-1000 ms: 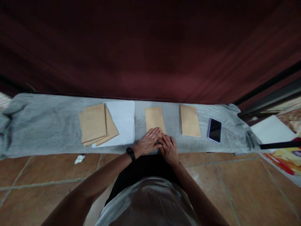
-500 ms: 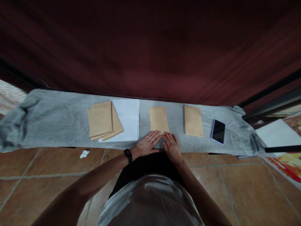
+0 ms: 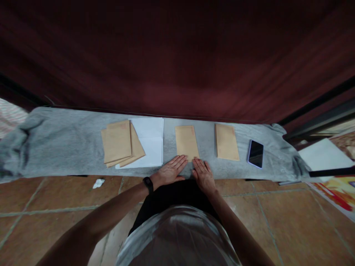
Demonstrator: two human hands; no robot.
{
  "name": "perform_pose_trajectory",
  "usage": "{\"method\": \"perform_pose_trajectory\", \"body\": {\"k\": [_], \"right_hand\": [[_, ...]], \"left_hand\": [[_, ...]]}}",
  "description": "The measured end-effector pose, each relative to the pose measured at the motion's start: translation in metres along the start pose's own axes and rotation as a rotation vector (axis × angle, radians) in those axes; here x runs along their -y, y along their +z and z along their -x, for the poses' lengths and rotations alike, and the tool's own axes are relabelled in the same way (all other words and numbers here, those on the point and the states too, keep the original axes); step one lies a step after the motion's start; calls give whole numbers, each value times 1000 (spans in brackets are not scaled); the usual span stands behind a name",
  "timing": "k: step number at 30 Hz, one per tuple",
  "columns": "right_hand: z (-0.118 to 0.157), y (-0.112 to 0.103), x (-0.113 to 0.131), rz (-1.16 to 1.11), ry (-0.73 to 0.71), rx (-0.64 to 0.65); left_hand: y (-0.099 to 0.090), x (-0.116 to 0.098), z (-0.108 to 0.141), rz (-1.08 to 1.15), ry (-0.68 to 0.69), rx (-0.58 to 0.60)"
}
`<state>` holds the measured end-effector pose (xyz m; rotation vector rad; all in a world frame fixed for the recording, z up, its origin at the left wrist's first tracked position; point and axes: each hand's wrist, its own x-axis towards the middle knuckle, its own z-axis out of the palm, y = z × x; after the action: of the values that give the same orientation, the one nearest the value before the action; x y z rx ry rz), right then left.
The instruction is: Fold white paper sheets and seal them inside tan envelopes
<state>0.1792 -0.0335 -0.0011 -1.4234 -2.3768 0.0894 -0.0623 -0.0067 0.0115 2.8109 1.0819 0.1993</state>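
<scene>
A brown paper envelope (image 3: 186,140) lies flat on the grey cloth in front of me, with faint red print near its top right corner. My left hand (image 3: 172,170) rests flat, fingertips on the envelope's near left corner. At the near right corner, the fingers of my right hand (image 3: 203,173) lie stretched out and touch the edge. Both hands are open, and a gap separates them. Part of the near edge is hidden under the fingers.
Left of the envelope are white paper sheets (image 3: 151,142) partly under several brown envelopes (image 3: 118,142). To the right lie a stack of brown envelopes (image 3: 227,142) and a phone (image 3: 255,153). The grey cloth (image 3: 69,144) covers a narrow surface before a dark red panel (image 3: 177,92).
My hands have moved slightly apart along the envelope's near edge, the left one leftward. The envelope stays in place; the whole view has shifted a little.
</scene>
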Motion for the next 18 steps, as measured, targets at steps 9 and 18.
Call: {"method": "perform_pose_trajectory", "body": {"k": [9,18], "right_hand": [[3,-3,-5,-9,59,-14],[-21,1,17,-30,-22,45]], "left_hand": [[-1,3,10,-2,-6,20],[0,3,8,-24,-7,11]]}}
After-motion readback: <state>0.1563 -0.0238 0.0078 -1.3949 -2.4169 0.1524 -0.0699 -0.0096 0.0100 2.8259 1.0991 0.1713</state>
